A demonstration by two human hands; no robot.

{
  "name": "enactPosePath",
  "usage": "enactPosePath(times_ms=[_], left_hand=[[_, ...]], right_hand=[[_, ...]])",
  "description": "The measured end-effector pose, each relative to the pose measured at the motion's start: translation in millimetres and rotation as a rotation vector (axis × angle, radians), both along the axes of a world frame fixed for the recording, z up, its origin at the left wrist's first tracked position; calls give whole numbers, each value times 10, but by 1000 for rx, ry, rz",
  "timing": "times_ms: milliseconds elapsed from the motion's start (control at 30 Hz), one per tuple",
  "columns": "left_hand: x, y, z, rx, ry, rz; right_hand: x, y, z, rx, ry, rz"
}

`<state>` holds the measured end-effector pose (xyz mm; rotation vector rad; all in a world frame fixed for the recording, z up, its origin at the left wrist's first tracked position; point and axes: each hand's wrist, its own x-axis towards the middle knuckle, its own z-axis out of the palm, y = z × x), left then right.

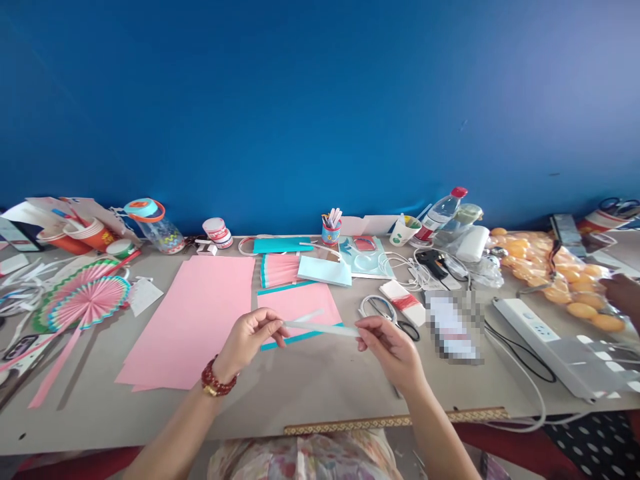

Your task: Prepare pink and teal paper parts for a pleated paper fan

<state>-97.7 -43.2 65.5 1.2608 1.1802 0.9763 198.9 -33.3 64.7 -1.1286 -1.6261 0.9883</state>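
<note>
My left hand [250, 337], with a red bead bracelet on the wrist, and my right hand [393, 350] hold a thin pale strip [323, 327] between them above the grey table [320, 393]. Each hand pinches one end of the strip with its fingertips. Just beyond the strip lies a small pink sheet with a teal edge [299, 307]. To its left lies a large pink sheet [195, 320]. Scissors [387, 312] rest just right of the small sheet.
Folded paper fans [83, 300] lie at left, with red cups [85, 233] and a jar [155, 227] behind. A pen cup [331, 230], bottle [440, 213], cables, a power strip [540, 333] and bagged orange balls [560, 273] crowd the right. Another person's hand [623, 293] shows at far right.
</note>
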Motion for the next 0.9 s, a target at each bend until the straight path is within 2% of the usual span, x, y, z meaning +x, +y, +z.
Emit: enactPosePath(times_ms=[133,233,300,433,567,700,900], left_hand=[[55,-44,59,24,123,17],[93,-88,115,8,77,40],[122,-121,140,-14,3,51],[218,-192,142,-27,-161,87],[338,-264,149,14,-222,108],[409,-340,211,71,-214,127],[441,-418,265,136,-165,180]], right_hand=[[28,38,7,63,-26,-34],[26,85,28,134,-90,-63],[-4,97,66,257,-195,-130],[-182,-2,192,612,-459,-355],[-455,-180,323,776,-540,-288],[-603,-208,433,827,-531,-272],[-579,-135,570,770,-552,-420]])
